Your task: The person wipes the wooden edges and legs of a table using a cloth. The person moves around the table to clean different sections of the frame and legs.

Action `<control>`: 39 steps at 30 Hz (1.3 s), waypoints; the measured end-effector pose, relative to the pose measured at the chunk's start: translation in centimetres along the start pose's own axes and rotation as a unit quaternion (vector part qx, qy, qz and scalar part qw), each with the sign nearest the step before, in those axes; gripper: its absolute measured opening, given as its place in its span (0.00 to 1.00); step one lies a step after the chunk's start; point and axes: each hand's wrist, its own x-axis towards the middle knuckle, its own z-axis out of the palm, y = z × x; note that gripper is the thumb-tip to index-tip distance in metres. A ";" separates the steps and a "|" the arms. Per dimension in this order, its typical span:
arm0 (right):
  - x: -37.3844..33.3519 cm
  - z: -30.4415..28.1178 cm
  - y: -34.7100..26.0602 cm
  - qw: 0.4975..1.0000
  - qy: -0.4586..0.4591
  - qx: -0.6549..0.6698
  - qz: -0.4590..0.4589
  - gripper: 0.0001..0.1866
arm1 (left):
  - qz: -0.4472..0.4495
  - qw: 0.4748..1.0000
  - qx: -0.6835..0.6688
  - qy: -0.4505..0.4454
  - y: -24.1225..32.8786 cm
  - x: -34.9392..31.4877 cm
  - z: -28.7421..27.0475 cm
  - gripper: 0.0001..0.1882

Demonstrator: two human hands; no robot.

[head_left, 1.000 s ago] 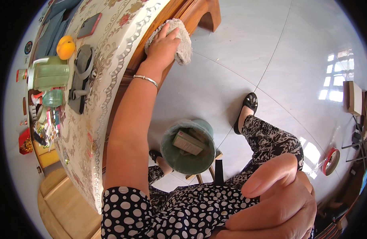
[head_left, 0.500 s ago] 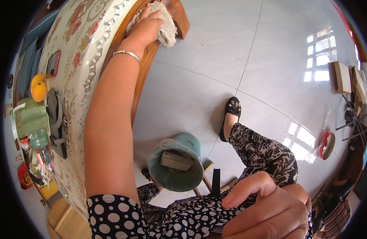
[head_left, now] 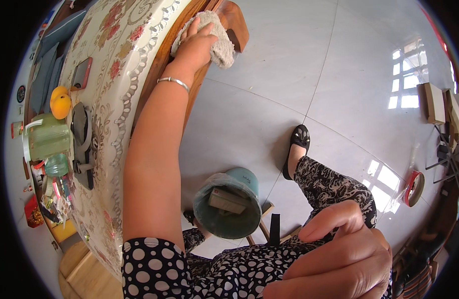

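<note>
My left hand [head_left: 193, 50] presses a fluffy beige cloth [head_left: 219, 47] against the brown wooden edge [head_left: 189, 107] of the table, its fingers spread over the fabric. A silver bangle [head_left: 173, 81] circles that wrist. Just beyond the cloth, a wooden piece [head_left: 238, 27] juts out at the table's far corner. Close to my lap, my right hand [head_left: 341, 254] is held with curled fingers, and nothing shows in it. Part of its palm side is hidden.
A flowered tablecloth [head_left: 105, 104] bears two orange fruits [head_left: 60, 103], a phone [head_left: 82, 74], a green pitcher [head_left: 49, 137] and a grey-black object [head_left: 83, 144]. On the floor stands a lined teal bin [head_left: 245, 179] with a box [head_left: 228, 201] inside. Cartons [head_left: 433, 103] and a round red tin [head_left: 413, 189] lie right.
My left hand and the cloth have slid slightly nearer along the wooden edge. The whole view has shifted a little. My right hand stays curled near my lap.
</note>
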 end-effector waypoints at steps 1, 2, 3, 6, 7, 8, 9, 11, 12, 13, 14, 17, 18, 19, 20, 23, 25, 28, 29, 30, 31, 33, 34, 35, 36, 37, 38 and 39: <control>0.1 -0.1 -0.2 1.000 0.000 -0.003 -0.005 0.16 | 0.004 1.000 -0.001 0.001 0.1 -0.9 -0.1 0.25; 0.2 0.1 -0.6 1.000 0.006 -0.007 0.007 0.17 | 0.007 1.000 -0.002 0.002 0.0 -2.0 -0.1 0.25; 0.1 0.2 -0.8 1.000 0.012 -0.004 0.012 0.17 | 0.010 1.000 -0.003 0.002 -0.1 -3.0 -0.1 0.25; -0.2 1.1 -1.3 0.997 0.060 0.037 -0.021 0.15 | 0.036 0.999 -0.023 0.032 -0.1 -6.9 -0.2 0.22; -0.3 1.6 -1.4 0.992 0.092 0.068 -0.060 0.12 | 0.039 0.998 -0.020 0.039 -0.3 -8.3 -0.8 0.21; -0.2 2.9 -1.2 0.972 0.158 0.115 -0.128 0.06 | 0.047 0.997 -0.031 0.052 -0.2 -9.2 -0.9 0.20; -0.4 3.4 -1.7 0.960 0.193 0.132 -0.152 0.04 | 0.045 0.997 -0.031 0.049 -0.1 -10.1 -1.0 0.19; -1.4 4.4 -2.7 0.952 0.225 0.140 -0.154 0.06 | 0.031 0.998 -0.031 0.043 0.1 -12.6 -1.4 0.18; -1.7 3.8 -3.3 0.967 0.185 0.121 -0.124 0.04 | 0.029 0.998 -0.035 0.041 0.0 -13.6 -1.4 0.17; -1.9 3.1 -3.8 0.980 0.143 0.100 -0.094 0.04 | 0.022 0.998 -0.039 0.034 0.1 -14.6 -1.6 0.17; -1.8 2.5 -3.9 0.986 0.110 0.084 -0.089 0.04 | 0.016 0.999 -0.044 0.028 0.2 -15.5 -1.8 0.18; -1.9 1.7 -3.4 0.985 0.084 0.079 -0.131 0.03 | -0.004 0.999 -0.053 0.007 0.5 -18.0 -2.4 0.19; -2.0 1.7 -3.2 0.983 0.082 0.081 -0.145 0.03 | -0.011 0.998 -0.055 0.000 0.5 -19.0 -2.5 0.19; -2.1 1.7 -3.2 0.980 0.080 0.085 -0.159 0.03 | -0.018 0.998 -0.056 -0.006 0.4 -19.9 -2.6 0.19; -2.1 1.8 -3.0 0.978 0.078 0.087 -0.171 0.03 | -0.021 0.998 -0.059 -0.005 0.4 -20.6 -2.6 0.19; -2.2 1.7 -3.0 0.970 0.073 0.094 -0.213 0.03 | -0.036 0.998 -0.048 -0.016 1.0 -22.1 -2.9 0.19; -2.5 1.5 -2.6 0.964 0.070 0.092 -0.239 0.03 | -0.039 0.998 -0.054 -0.015 1.2 -22.4 -3.1 0.19; -2.3 1.5 -1.4 0.953 0.050 0.094 -0.285 0.04 | -0.044 0.997 -0.054 -0.013 1.1 -23.1 -3.1 0.18; -2.2 1.4 -1.2 0.948 0.044 0.084 -0.303 0.05 | -0.036 0.998 -0.052 -0.004 1.1 -22.5 -2.9 0.17; -1.8 1.4 -0.8 0.942 0.040 0.076 -0.325 0.05 | -0.026 0.998 -0.050 0.006 1.1 -22.0 -2.8 0.17; -1.6 2.3 0.2 0.938 0.022 0.084 -0.336 0.05 | -0.040 0.999 -0.035 -0.012 0.5 -23.2 -2.6 0.16; -1.1 3.5 0.6 0.930 0.000 0.058 -0.363 0.06 | -0.034 0.999 -0.022 -0.021 1.1 -22.1 -3.0 0.15; -1.2 4.2 0.5 0.933 -0.012 0.042 -0.356 0.06 | -0.023 0.999 -0.024 -0.006 1.0 -21.8 -2.8 0.15; -1.4 5.0 0.5 0.936 -0.022 0.024 -0.350 0.08 | -0.023 0.999 -0.024 -0.008 0.9 -21.7 -2.7 0.15; -1.5 5.5 0.4 0.939 -0.032 0.007 -0.342 0.11 | -0.022 0.999 -0.023 -0.010 0.8 -21.5 -2.6 0.15; -1.6 5.7 0.5 0.934 -0.055 0.000 -0.354 0.11 | -0.021 0.999 -0.022 -0.012 0.7 -21.2 -2.6 0.15; -1.7 5.7 0.6 0.928 -0.078 -0.007 -0.365 0.12 | -0.017 1.000 -0.020 -0.012 0.6 -20.7 -2.6 0.15; -1.8 5.8 0.6 0.921 -0.101 -0.015 -0.376 0.12 | -0.013 1.000 -0.017 -0.012 0.6 -20.2 -2.7 0.14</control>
